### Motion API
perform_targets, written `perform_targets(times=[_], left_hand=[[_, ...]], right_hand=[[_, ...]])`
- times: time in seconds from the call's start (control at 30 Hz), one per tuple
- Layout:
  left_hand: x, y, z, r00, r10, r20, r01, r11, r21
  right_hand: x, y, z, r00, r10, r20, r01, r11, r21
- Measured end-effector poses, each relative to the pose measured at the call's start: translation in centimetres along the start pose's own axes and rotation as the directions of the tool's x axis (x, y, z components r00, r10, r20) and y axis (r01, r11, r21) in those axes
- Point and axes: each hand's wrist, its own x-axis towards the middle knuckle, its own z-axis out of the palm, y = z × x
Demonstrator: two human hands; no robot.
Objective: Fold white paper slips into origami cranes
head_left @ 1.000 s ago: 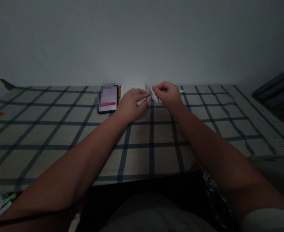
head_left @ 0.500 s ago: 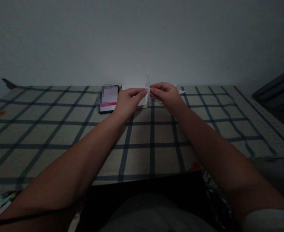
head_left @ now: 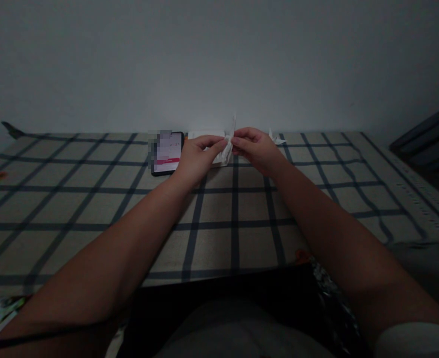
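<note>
Head view: grasps creased white paper [head_left: 226, 155] in thumb and fingertips of left hand [head_left: 200, 155] and of right hand [head_left: 259, 150], pinched from either side. Holds it between the hands, over the checked cloth [head_left: 215, 209] near the wall [head_left: 219, 64]. Shows a phone [head_left: 169, 149] just left of the left hand, a flat white item [head_left: 206, 133] partly behind that hand, and a white scrap [head_left: 278, 141] beside the right hand.

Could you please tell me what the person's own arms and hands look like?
The left hand and right hand wear no gloves, and no ring or watch can be made out in the dim light. The left arm shows bare; the right arm has a pale, whitish sleeve near the picture's bottom corner.
</note>
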Motion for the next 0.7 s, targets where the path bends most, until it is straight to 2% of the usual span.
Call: perform_targets(times=[0.1,0.2,0.37,0.5,0.57,0.7], left_hand=[[0.1,-0.2,0.1,0.998,-0.049,0.046,0.052,0.996,-0.078],[0.2,-0.3,0.2,0.996,-0.072,0.06,0.078,0.993,-0.088],[-0.2,-0.3,0.2,0.999,0.048,0.002,-0.048,0.992,0.115],[-0.7,-0.2,0.2,0.99,0.142,-0.004,-0.136,0.957,0.257],[-0.7,0.0,0.2,0.988,0.156,-0.002,-0.149,0.949,0.277],[-0.7,0.7,0.3,0.994,0.107,-0.004,-0.102,0.957,0.27]], right_hand=[[0.0,-0.2,0.0,1.0,0.009,-0.002,-0.009,1.0,0.006],[0.2,0.1,-0.2,1.0,0.011,-0.007,-0.011,1.0,-0.027],[0.6,1.3,-0.6,0.993,-0.099,-0.059,0.087,0.979,-0.185],[0.8,1.9,-0.6,0.986,-0.149,-0.071,0.129,0.965,-0.229],[0.8,2.0,-0.5,0.985,-0.155,-0.071,0.134,0.962,-0.238],[0.7,1.9,-0.3,0.987,-0.148,-0.062,0.13,0.964,-0.233]])
